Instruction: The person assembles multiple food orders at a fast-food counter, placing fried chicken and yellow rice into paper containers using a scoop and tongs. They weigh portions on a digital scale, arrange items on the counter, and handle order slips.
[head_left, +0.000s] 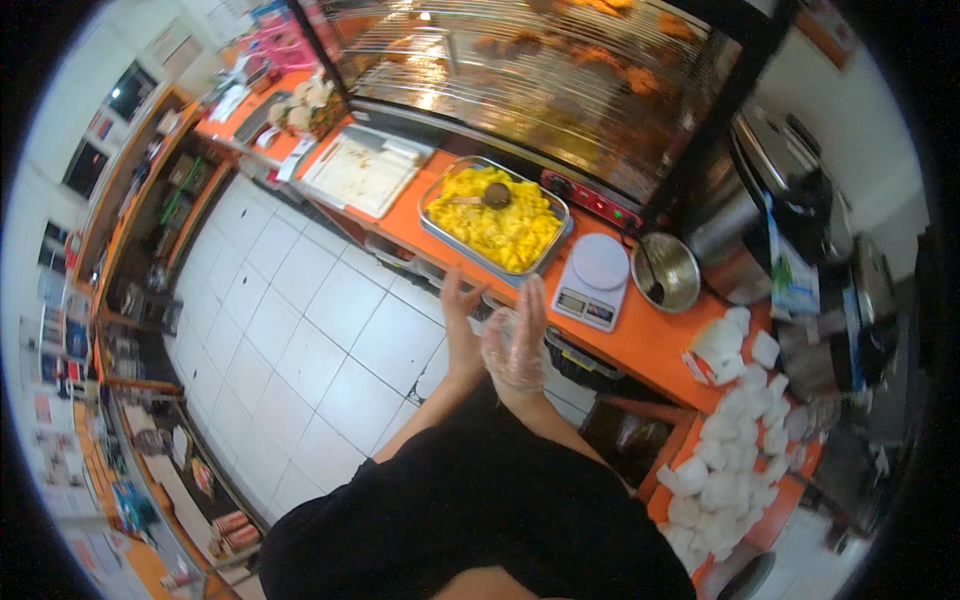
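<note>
In front of my body, short of the counter's edge, both hands are raised close together. My left hand [461, 315] is bare, its fingers apart and nothing seen in it. A clear plastic glove [512, 365] covers my right hand [520, 335], whose fingers stretch upward, slightly blurred. Just beyond them sits a rectangular tray [432, 217] filled with chunky yellow food [500, 235], with a wooden-handled scoop [495, 196] lying on top. To the right of the tray is a white kitchen scale [592, 282] with a round platform. Beside the scale stands a metal bowl [672, 272] holding a utensil.
A heated display cabinet [560, 100] with fried food on racks rises behind the orange counter [650, 345]. A white cutting board [360, 175] lies left of the tray. Large metal pots [720, 235] and many white lumps [730, 460] fill the right side. Shelves [130, 210] line the left wall.
</note>
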